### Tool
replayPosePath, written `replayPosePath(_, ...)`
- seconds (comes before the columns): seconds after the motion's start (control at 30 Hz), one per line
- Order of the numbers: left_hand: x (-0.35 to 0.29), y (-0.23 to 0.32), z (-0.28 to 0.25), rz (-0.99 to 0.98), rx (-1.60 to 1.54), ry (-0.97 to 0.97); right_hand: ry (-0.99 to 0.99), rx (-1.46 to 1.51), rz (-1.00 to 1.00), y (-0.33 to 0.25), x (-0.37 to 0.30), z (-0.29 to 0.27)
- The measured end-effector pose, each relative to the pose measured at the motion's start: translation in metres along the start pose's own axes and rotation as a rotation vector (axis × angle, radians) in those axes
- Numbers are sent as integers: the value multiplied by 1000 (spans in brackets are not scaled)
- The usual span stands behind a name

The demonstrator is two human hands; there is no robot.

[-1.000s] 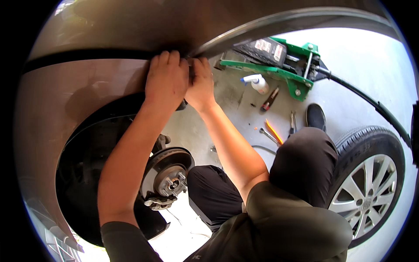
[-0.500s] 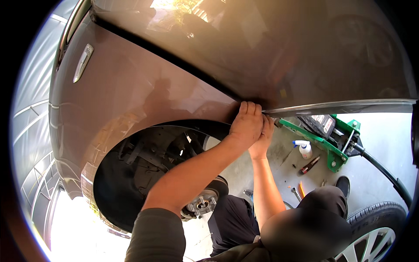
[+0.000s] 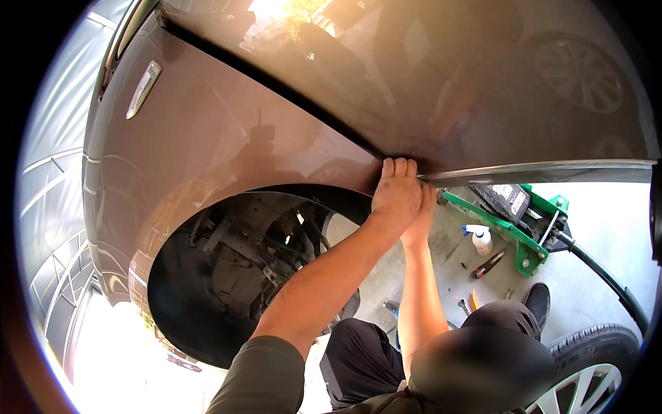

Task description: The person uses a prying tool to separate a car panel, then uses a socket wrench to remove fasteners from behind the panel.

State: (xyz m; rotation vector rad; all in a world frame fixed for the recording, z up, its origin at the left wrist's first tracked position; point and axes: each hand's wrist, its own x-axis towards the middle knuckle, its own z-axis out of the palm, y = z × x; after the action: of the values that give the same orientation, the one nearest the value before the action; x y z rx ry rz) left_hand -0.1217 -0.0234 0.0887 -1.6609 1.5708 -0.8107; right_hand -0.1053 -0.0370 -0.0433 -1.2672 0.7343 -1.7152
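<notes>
A brown car's front fender (image 3: 227, 131) meets the door (image 3: 469, 96) along a dark slanting gap. At the gap's lower end my left hand (image 3: 398, 193) is closed over the fender's bottom rear corner, fingers up against the panel. Tucked close behind it is my right hand (image 3: 418, 217), its fingers bent and pressed in at the same corner under the sill edge (image 3: 538, 170). The left hand partly covers the right, and what the right fingers grip is hidden. No separate tool shows in either hand.
Left of my hands gapes the wheel well (image 3: 227, 262), its wheel off. A green floor jack (image 3: 531, 238) stands under the sill. On the floor lie a spray bottle (image 3: 480, 239), a red-black cutter-like tool (image 3: 488, 265) and small tools. A wheel (image 3: 586, 372) rests at lower right.
My left forearm has swung to the right and now hides most of the wheel hub. Both hands stay at the fender corner, the left one slightly turned. The whole view has shifted a little.
</notes>
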Motion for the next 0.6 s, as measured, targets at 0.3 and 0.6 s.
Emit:
replayPosePath(0.3,2,-9,0,-21,-21,-40,47,47,43,6,16,3)
replayPosePath(0.6,-16,-26,17,182,26,292,118,34,60,15,9,2)
